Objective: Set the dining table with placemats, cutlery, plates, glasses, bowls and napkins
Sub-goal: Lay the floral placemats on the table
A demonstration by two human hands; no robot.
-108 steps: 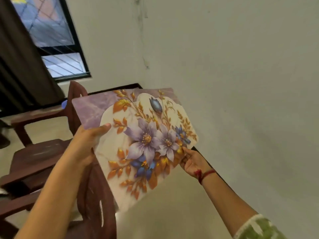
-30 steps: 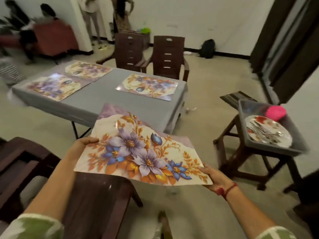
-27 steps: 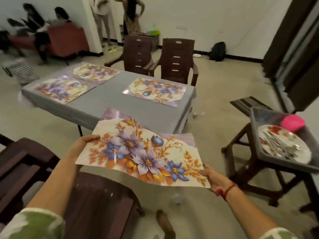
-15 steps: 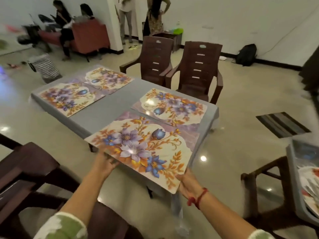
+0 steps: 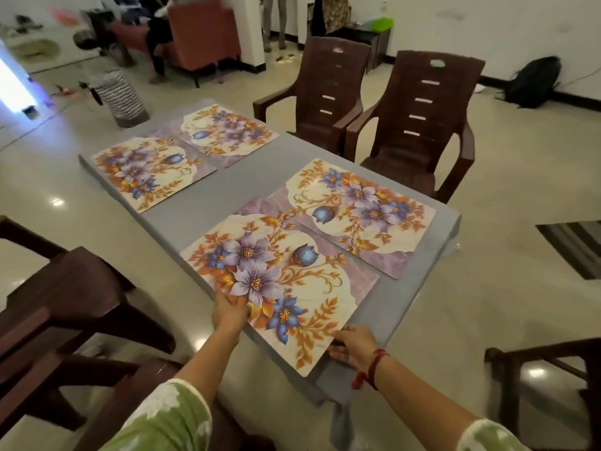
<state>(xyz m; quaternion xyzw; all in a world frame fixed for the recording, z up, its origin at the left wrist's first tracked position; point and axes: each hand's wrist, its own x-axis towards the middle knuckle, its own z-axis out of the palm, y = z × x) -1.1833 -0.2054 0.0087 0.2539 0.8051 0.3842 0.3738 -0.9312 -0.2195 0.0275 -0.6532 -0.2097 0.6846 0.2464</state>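
A floral placemat (image 5: 283,281) lies on the near right part of the grey-covered dining table (image 5: 234,190), its near corner hanging over the table's edge. My left hand (image 5: 231,312) holds the mat's near left edge, fingers on the printed face. My right hand (image 5: 353,346) grips the mat's near right edge by the overhanging corner. Three more floral placemats lie flat on the table: one at the far right (image 5: 361,216), one at the near left (image 5: 146,170), one at the far left (image 5: 227,133).
Two brown plastic chairs (image 5: 419,125) (image 5: 325,89) stand at the table's far side. Another dark chair (image 5: 58,304) is close on my left, and a wooden stool (image 5: 546,369) on my right. A patterned basket (image 5: 122,96) and people are beyond the table.
I have turned from the wall to the table and stepped up to it. The placemat, carried in both hands, now lies on the table beside the far right mat.
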